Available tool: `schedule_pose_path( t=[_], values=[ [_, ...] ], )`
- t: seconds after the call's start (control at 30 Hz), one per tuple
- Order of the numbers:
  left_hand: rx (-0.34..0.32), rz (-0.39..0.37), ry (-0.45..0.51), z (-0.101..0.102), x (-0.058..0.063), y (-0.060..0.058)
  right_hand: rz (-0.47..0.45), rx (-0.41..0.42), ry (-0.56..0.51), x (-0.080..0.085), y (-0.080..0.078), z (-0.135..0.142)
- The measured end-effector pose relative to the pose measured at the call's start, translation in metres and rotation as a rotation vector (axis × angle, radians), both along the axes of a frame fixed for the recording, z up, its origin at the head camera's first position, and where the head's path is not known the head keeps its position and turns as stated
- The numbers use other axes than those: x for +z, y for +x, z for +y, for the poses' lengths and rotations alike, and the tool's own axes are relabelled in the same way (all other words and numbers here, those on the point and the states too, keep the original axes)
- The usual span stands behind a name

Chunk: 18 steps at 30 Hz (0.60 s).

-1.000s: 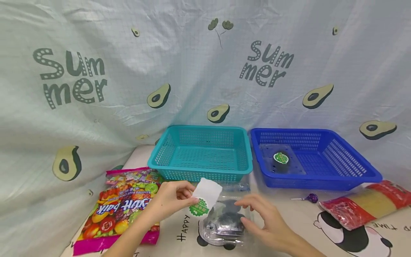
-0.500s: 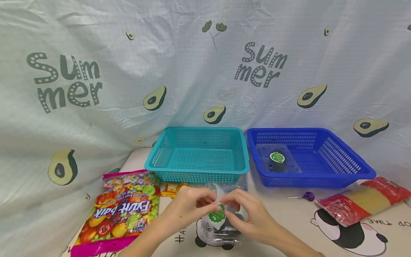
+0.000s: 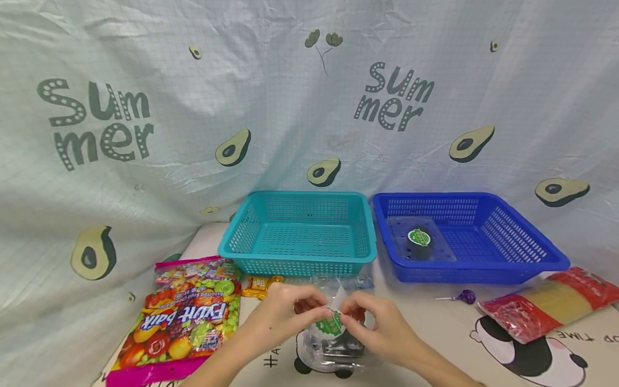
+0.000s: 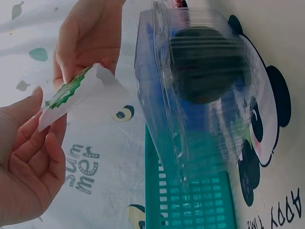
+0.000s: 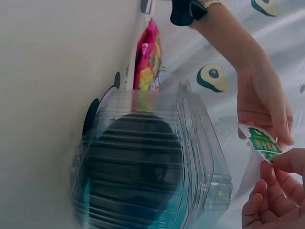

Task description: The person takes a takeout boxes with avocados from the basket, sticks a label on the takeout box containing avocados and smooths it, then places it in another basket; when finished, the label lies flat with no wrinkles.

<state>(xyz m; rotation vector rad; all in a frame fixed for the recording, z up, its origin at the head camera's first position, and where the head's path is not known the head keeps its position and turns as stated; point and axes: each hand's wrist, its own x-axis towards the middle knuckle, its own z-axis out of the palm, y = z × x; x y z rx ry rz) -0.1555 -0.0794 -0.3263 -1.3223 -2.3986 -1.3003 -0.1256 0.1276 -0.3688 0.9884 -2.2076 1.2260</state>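
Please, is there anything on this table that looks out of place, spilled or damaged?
I see no clear spill or damage. The lollipop lies loose on the table, in front of the blue basket, so it seems slightly stray. The fruit candy bag looks turned around: its lettering is upside down in the head view.

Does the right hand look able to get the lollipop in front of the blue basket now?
Probably yes, once the right hand lets go of the green sticker it pinches: only bare table seems to lie between hand and lollipop.
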Motion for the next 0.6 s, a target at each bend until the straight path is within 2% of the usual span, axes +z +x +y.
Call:
schedule_pose_path(
  t=[0.23, 0.43, 0.6],
  values=[
    [0.075, -0.033, -0.026, -0.01, 0.001, -0.003, -0.105, -0.015, -0.058, 0.002, -0.002, 0.004],
    [0.116, -0.058, -0.064, -0.013, -0.001, -0.003, -0.076, 0.024, -0.066, 0.002, -0.003, 0.002],
    [0.134, -0.045, -0.04, -0.017, -0.003, -0.004, -0.082, 0.0, -0.057, 0.001, -0.003, 0.002]
  ],
)
